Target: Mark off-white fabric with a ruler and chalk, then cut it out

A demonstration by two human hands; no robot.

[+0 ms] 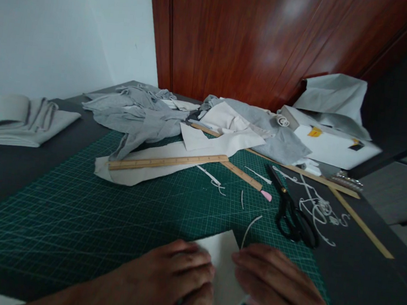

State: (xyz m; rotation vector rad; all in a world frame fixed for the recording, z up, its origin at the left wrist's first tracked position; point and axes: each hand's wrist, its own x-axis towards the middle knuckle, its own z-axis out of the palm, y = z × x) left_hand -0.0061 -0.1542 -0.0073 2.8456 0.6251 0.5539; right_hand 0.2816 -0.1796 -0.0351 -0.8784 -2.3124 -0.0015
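Note:
A strip of white fabric (224,265) lies on the green cutting mat (139,223) at the near edge of the view. My left hand (173,279) rests on the strip's left side, its fingers laid over the cloth and slightly bent. On the opposite side, my right hand (277,284) grips the right edge, fingers above and the thumb partly seen below. A thin white offcut (252,226) curves out just beyond my right fingertips. Black-handled scissors (291,209) lie on the mat past my right hand. The near end of the strip is out of frame.
Wooden rulers (166,162) lie across a long white fabric piece (133,173). Grey cloth (142,113) is heaped at the back, folded cloth (30,121) at left. Tangled white scraps (322,207) lie right of the scissors; a white box (334,141) stands at back right.

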